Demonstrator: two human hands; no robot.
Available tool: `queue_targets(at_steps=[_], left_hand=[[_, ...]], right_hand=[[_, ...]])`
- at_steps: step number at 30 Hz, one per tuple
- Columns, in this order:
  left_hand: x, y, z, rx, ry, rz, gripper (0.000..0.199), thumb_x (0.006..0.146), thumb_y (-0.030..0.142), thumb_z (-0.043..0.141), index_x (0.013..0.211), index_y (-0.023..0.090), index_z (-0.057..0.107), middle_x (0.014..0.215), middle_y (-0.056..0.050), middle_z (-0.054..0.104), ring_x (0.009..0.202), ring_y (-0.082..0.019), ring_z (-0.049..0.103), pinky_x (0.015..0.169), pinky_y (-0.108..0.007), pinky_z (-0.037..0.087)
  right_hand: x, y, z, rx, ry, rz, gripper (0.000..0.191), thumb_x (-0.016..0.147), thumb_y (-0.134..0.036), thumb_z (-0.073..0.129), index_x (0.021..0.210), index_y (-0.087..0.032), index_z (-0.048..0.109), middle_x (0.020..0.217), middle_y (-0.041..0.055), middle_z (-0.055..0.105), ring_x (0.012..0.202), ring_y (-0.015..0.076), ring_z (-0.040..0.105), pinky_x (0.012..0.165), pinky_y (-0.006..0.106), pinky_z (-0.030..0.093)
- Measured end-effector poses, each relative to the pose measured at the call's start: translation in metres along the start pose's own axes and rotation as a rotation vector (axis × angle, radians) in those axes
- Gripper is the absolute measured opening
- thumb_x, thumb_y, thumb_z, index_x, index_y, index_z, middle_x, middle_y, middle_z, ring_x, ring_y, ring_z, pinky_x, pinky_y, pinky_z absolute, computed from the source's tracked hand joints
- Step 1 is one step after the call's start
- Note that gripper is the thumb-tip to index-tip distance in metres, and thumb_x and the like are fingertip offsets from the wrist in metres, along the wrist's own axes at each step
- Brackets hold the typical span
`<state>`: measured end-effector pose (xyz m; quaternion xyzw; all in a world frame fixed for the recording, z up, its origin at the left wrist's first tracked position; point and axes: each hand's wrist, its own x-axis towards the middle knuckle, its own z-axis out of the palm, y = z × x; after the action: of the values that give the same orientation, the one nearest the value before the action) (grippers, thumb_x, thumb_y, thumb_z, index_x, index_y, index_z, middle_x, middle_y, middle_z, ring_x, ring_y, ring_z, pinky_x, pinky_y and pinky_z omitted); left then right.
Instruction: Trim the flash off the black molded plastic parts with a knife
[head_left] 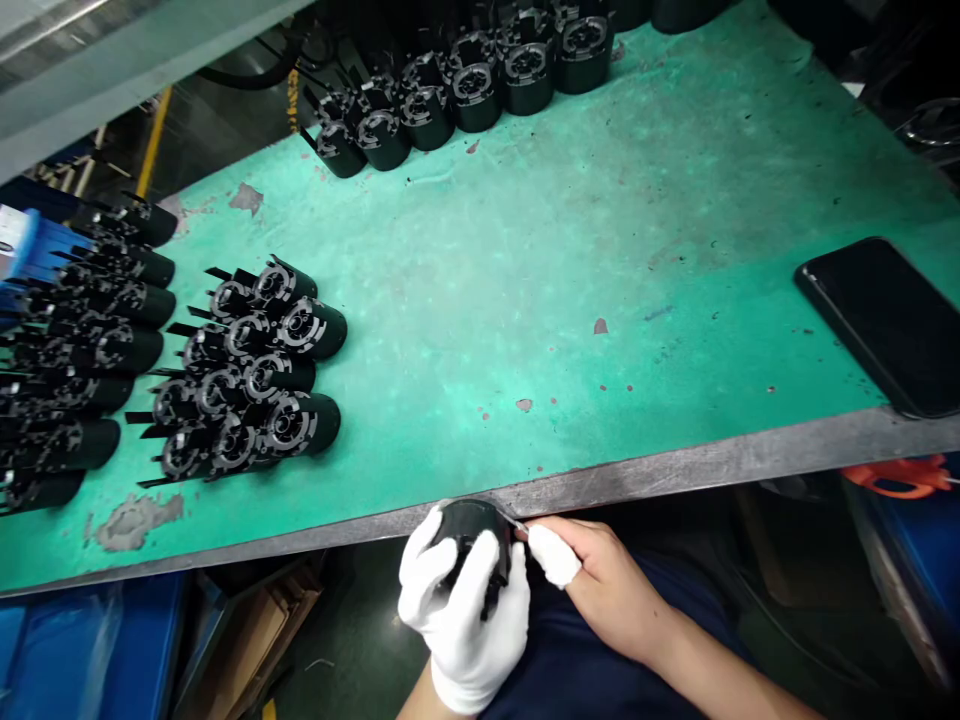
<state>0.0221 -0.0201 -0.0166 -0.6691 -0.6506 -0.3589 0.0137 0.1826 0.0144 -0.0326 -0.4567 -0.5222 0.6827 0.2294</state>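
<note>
Just off the table's front edge, my left hand (469, 610), in a white glove, is wrapped round a black cylindrical plastic part (474, 518). Its fingers cover much of the part's side. On the right of the part is my right hand (604, 580), bare except for a white cover on the thumb. It pinches a thin metal tool (514, 521) whose tip meets the part's upper right rim. The tool's handle is hidden in the fingers, so its exact kind cannot be told.
Similar black parts stand in a cluster (247, 370) on the green table (480, 250), with more at the far left (90, 340) and along the back edge (472, 95). A black phone (885, 325) lies at right. Orange handles (896, 477) and blue bins (97, 640) are below table level.
</note>
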Motion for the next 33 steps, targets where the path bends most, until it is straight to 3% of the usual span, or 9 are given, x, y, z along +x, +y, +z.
queue_targets(at_steps=[4,11,19,26,29,33], left_hand=[[0.003,-0.001,-0.002,-0.021,0.0,0.036,0.049,0.06,-0.001,0.083,0.098,0.024,0.064,0.106,-0.003,0.044,0.113,-0.033,0.06,0.092,-0.058,0.059],[0.002,-0.003,0.003,-0.023,0.044,0.065,0.047,0.054,-0.003,0.085,0.087,0.025,0.065,0.097,-0.001,0.037,0.105,-0.029,0.06,0.089,-0.061,0.06],[0.007,-0.002,-0.002,-0.011,0.009,0.068,0.046,0.055,-0.001,0.086,0.087,0.025,0.065,0.089,0.0,0.04,0.1,-0.027,0.061,0.088,-0.06,0.061],[0.001,-0.005,0.006,-0.05,0.05,0.068,0.046,0.053,-0.003,0.086,0.085,0.025,0.068,0.089,0.0,0.039,0.102,-0.029,0.061,0.091,-0.059,0.06],[-0.003,-0.003,-0.004,-0.078,0.034,0.071,0.047,0.057,-0.004,0.084,0.09,0.026,0.068,0.092,0.0,0.042,0.108,-0.029,0.06,0.094,-0.057,0.058],[0.014,0.0,-0.028,-0.116,-0.062,-0.044,0.048,0.072,0.002,0.075,0.114,0.026,0.065,0.112,-0.007,0.048,0.123,-0.032,0.054,0.1,-0.053,0.055]], right_hand=[[0.004,-0.002,-0.002,-0.033,-0.04,-0.033,0.033,0.1,-0.037,0.046,0.086,-0.021,0.071,0.078,0.0026,0.07,0.075,0.0193,0.063,0.073,0.03,0.048],[0.011,-0.002,0.006,-0.038,-0.002,0.046,0.035,0.101,-0.037,0.044,0.08,-0.02,0.067,0.077,0.0019,0.068,0.072,0.0185,0.058,0.069,0.029,0.045],[0.009,-0.001,0.0,0.034,-0.087,0.028,0.035,0.102,-0.036,0.044,0.083,-0.018,0.067,0.082,0.0019,0.068,0.077,0.0186,0.057,0.072,0.029,0.044],[0.012,-0.009,0.006,-0.075,0.0,0.096,0.036,0.101,-0.035,0.043,0.077,-0.019,0.064,0.072,0.0002,0.064,0.069,0.0173,0.055,0.065,0.028,0.04],[0.011,-0.011,0.007,-0.055,0.002,0.096,0.037,0.1,-0.038,0.042,0.079,-0.019,0.067,0.073,0.0021,0.066,0.071,0.0197,0.058,0.066,0.029,0.043],[-0.002,-0.002,0.003,0.021,-0.051,0.108,0.036,0.095,-0.042,0.048,0.104,-0.02,0.075,0.09,0.0069,0.073,0.093,0.0275,0.065,0.085,0.036,0.049]])
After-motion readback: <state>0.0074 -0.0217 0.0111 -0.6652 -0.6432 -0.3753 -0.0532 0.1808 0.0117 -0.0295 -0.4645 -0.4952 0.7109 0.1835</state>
